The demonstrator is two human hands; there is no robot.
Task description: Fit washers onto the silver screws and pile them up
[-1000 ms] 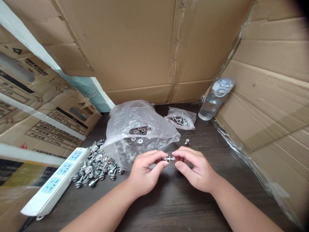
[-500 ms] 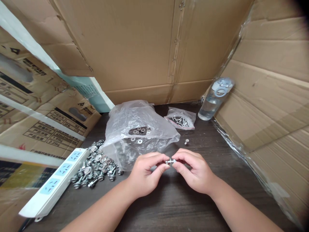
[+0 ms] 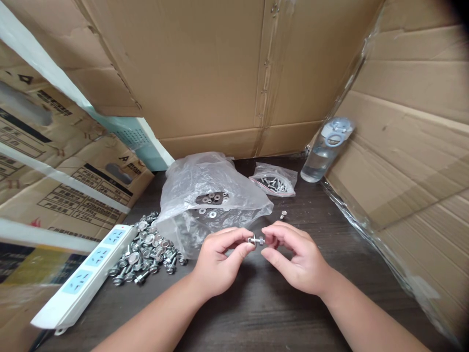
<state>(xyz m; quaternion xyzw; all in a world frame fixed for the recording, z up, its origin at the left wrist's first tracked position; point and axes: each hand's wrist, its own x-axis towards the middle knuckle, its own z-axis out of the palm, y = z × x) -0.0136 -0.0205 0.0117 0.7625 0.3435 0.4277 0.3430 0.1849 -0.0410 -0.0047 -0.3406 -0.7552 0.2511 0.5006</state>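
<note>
Between thumb and index finger, my left hand [image 3: 223, 259] pinches a small silver bolt [image 3: 257, 240] by its left end. The bolt lies sideways, with a washer near my fingertips and a nut on its right part. My right hand [image 3: 293, 256] is right at the nut end, its thumb and index finger apart around it and holding nothing. Beyond the hands, a single small bolt [image 3: 283, 214] stands on the dark table. A clear plastic bag [image 3: 234, 188] with loose washers [image 3: 213, 214] at its opening lies just behind my left hand.
Left of my hands is a pile of bolts [image 3: 146, 252] beside a white power strip [image 3: 84, 278]. A small zip bag of screws [image 3: 274, 181] and a water bottle [image 3: 324, 151] stand at the back right. Cardboard walls [image 3: 220, 73] enclose the table [image 3: 359, 293] on three sides.
My right thumb and index finger have come off the nut end of the bolt and spread apart. My left hand keeps its pinch, with the bolt slightly higher.
</note>
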